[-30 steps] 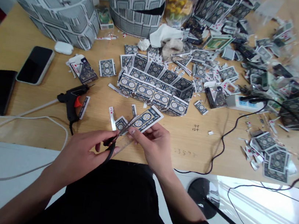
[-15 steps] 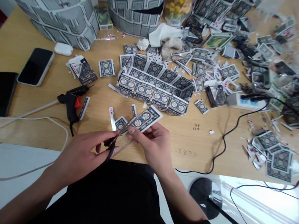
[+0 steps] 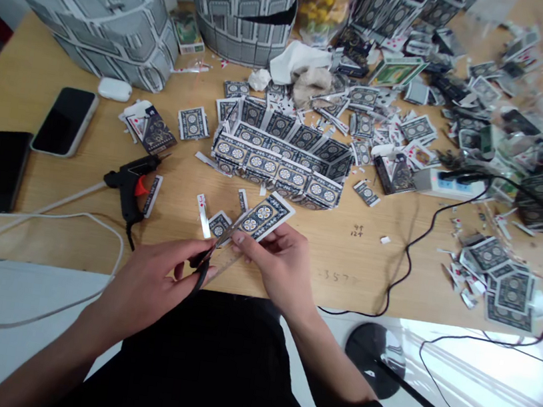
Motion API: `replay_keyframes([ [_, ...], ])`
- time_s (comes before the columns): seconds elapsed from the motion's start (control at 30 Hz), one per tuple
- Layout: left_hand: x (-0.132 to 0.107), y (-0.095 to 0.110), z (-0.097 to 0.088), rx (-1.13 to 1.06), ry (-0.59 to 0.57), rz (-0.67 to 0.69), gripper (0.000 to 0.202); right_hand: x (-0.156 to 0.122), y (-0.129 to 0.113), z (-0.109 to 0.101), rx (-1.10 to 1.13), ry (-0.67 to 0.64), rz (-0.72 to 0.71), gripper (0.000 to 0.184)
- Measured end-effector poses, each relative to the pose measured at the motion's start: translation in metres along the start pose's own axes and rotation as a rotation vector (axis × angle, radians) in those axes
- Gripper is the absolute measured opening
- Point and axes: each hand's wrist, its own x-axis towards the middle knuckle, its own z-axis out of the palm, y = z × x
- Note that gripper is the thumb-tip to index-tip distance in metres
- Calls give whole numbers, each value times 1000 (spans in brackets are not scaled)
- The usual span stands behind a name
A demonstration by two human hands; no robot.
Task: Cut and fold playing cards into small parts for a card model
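Note:
My left hand (image 3: 154, 281) grips black-handled scissors (image 3: 202, 266), whose blades reach the lower left edge of a playing card (image 3: 266, 215). That card, patterned blue and white, is pinched by my right hand (image 3: 281, 259), thumb on top. Below the blades lie a cut card piece (image 3: 220, 222) and a narrow white strip with a red letter (image 3: 203, 214). Just beyond the hands stands an open oblong box built from cards (image 3: 279, 164). Left of it, a black glue gun (image 3: 129, 187) with an orange trigger rests beside a card strip (image 3: 153, 196).
Two phones (image 3: 65, 120) and a white earbud case (image 3: 114, 89) lie at left. Large woven card baskets (image 3: 100, 18) stand at the back. Loose cards and scraps (image 3: 418, 130) heap at right, near a white power strip (image 3: 448, 186). A black cable (image 3: 409, 250) crosses the table (image 3: 345, 254).
Hardly anything differs. Both hands, the scissors and the card hold nearly the same place, with only a slight shift of the whole view.

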Motion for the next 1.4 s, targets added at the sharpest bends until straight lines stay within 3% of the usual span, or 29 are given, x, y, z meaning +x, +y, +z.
replay_keyframes([
  [0.3, 0, 2, -1, -4, -1, -12, 29, -2, -2, 1, 9, 1, 11, 22],
  [0.9, -1, 3, 3, -64, -79, -104, 23, -2, 0, 1, -14, -12, 25, 30],
  [1.23, -2, -11, -3, 44, 18, -121, 33, -4, 0, -2, 2, -13, 7, 28],
  [1.4, -3, -4, -2, 58, -1, -82, 29, -4, 5, -1, 26, 1, 7, 28],
])
